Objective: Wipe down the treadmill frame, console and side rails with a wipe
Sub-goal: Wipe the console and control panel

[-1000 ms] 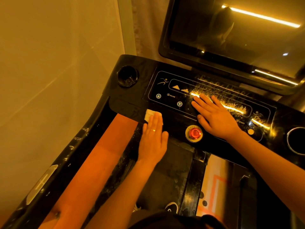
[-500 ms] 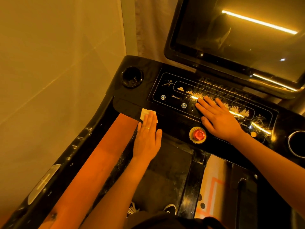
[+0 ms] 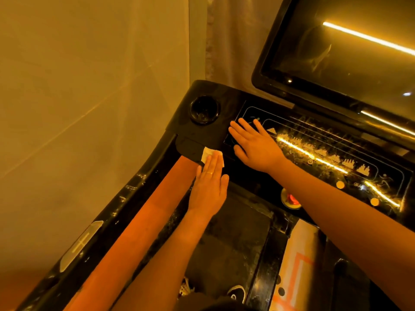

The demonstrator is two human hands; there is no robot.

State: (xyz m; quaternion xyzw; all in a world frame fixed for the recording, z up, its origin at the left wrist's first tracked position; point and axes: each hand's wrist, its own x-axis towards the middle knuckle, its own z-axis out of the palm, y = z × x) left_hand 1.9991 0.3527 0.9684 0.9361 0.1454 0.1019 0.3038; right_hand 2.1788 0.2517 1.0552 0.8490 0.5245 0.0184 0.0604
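Observation:
My left hand (image 3: 210, 185) lies flat, fingers together, pressing a white wipe (image 3: 207, 153) against the front left corner of the glossy black treadmill console (image 3: 325, 151). Only the wipe's far edge shows past my fingertips. My right hand (image 3: 253, 145) rests flat and spread on the left end of the console's control panel, beside the round cup holder (image 3: 204, 110). It holds nothing. The black left side rail (image 3: 125, 196) with its orange inner strip runs down to the lower left.
A large dark screen (image 3: 350, 52) tilts up behind the console. A red stop button (image 3: 290, 199) sits under my right forearm. A pale wall (image 3: 78, 97) stands close on the left. The belt and a shoe (image 3: 235, 292) lie below.
My right hand has slid left along the control panel to its left end. My left hand with the wipe has shifted left toward the console's corner. The view has moved closer.

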